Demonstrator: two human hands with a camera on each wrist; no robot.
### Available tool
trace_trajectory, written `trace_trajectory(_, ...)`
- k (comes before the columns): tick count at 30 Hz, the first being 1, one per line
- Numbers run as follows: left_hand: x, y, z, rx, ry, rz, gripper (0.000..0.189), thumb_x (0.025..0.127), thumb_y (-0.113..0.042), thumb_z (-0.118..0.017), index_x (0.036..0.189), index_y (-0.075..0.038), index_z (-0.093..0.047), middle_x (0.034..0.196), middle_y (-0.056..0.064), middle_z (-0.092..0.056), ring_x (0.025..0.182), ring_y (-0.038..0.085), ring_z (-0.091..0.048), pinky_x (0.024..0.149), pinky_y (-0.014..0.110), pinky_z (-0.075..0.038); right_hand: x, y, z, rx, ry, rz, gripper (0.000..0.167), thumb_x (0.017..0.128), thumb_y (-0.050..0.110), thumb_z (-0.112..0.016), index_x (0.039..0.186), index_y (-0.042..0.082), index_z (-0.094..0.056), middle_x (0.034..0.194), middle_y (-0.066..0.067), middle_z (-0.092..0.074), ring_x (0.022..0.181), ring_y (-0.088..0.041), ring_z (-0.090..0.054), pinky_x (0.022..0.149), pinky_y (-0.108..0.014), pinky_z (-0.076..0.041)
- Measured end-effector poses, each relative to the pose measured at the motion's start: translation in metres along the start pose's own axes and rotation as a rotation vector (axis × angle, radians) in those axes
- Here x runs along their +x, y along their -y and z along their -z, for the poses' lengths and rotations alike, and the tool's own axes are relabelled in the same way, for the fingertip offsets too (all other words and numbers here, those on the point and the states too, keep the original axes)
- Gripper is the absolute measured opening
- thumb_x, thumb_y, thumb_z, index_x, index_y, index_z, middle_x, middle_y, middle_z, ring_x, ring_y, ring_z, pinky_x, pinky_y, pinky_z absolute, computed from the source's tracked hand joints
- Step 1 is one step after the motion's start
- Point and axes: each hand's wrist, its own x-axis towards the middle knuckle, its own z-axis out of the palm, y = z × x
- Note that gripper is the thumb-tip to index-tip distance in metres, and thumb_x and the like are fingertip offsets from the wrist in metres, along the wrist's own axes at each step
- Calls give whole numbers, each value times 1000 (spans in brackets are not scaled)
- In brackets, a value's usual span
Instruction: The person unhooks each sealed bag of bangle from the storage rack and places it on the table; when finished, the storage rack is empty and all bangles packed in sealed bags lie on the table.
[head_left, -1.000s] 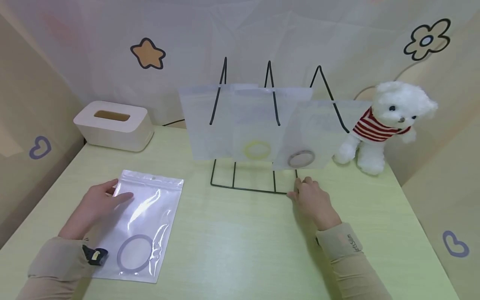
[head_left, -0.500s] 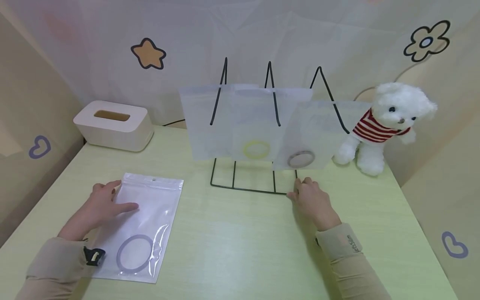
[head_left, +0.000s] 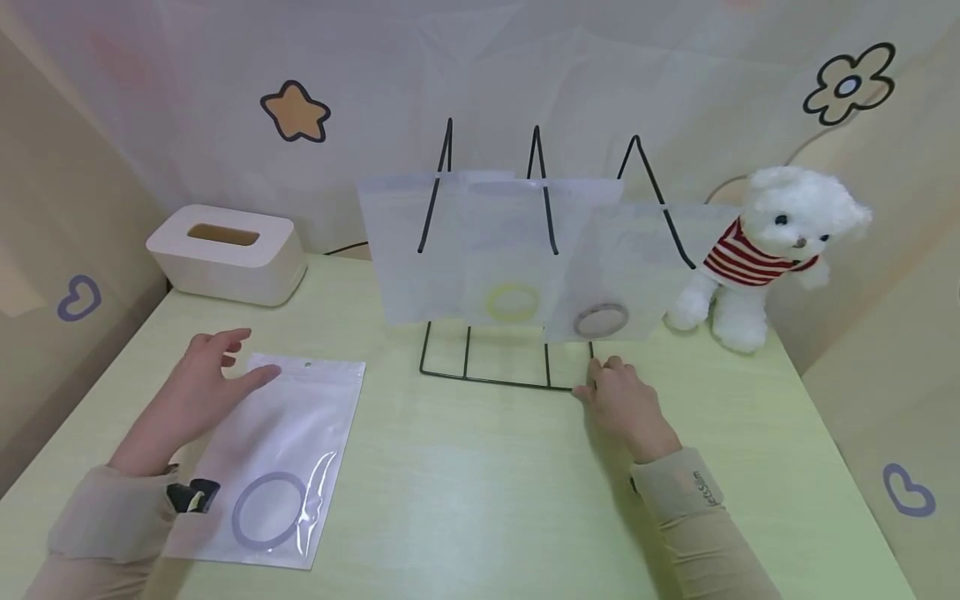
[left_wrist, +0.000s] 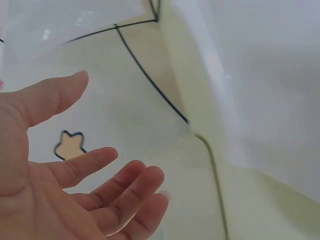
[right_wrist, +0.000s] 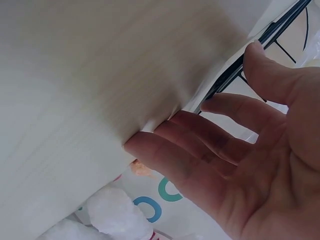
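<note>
A clear zip bag (head_left: 300,425) with a pale purple ring (head_left: 238,510) inside lies flat at the front left in the head view. My left hand (head_left: 187,387) hovers over its upper left edge, thumb spread from loosely bent fingers, holding nothing. A black wire rack (head_left: 495,382) stands at the table's middle. My right hand (head_left: 624,407) holds the front right corner of its base; in the right wrist view the thumb and index fingertip (right_wrist: 212,104) meet the wire. Three bags hang from the rack: one left bag (head_left: 412,283), one with a yellow ring (head_left: 513,318), one with a greyish-brown ring (head_left: 579,325).
A white tissue box (head_left: 225,275) sits at the back left. To the right of the rack stands a white teddy bear (head_left: 746,308) in a red striped shirt. Behind the table (head_left: 465,492) hangs a pale curtain (head_left: 360,75) with a star and a flower.
My left hand has lifted off the flat bag's edge and moved slightly forward, above it. The bag's top end slid a little towards me and settled flatter. My right hand stays at the rack.
</note>
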Motion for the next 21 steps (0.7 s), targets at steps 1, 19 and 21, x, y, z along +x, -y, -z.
trace_trajectory(1,1,-6,1,-12,-21,-15,80,94,-46,-60,145,9,-31,130,34,-37,116,47,-44,85,58,-44,0,0,0,0,-1,2,37,98,28,-58,115,-5,-55,104,-22,-51,97,-43,-53,64,-54,-51)
trace_trajectory(19,31,-100,-7,-411,-354,-192,50,97,-22,-58,140,1,-46,136,18,-52,124,33,-49,99,48,-40,0,-2,-2,2,-7,3,44,99,28,-57,125,-7,-54,110,-25,-52,103,-45,-53,68,-56,-52)
trace_trajectory(21,35,-106,-8,-470,-384,-192,48,97,-19,-58,139,1,-47,135,16,-53,124,30,-50,100,44,-41,0,-1,-2,4,-12,1,43,99,29,-57,124,-6,-55,111,-25,-52,103,-44,-53,68,-56,-52)
